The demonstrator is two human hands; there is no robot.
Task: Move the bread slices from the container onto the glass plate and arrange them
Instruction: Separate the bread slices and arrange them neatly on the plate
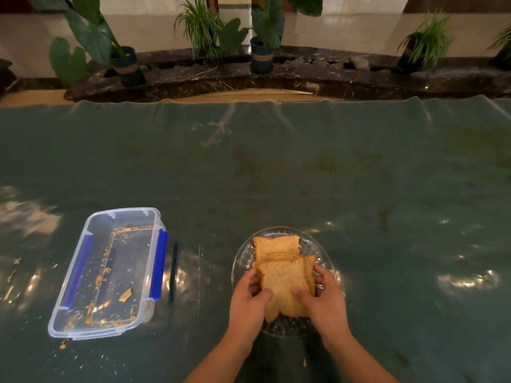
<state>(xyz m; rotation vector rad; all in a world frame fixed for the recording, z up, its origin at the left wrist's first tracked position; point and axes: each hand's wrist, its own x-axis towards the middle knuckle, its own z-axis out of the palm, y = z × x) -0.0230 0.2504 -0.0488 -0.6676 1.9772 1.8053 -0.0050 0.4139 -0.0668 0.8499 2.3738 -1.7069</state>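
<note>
Both hands, left hand (pixel 250 295) and right hand (pixel 322 297), grip bread slices (pixel 284 283).

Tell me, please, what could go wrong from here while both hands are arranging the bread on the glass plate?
1. The near slice, pinched by the left hand and right hand, looks soft; it could tear or shed crumbs.
2. It reaches the near rim of the glass plate, so it could slide off onto the table cover.
3. Pushing it could shift the far slice it overlaps.
</note>
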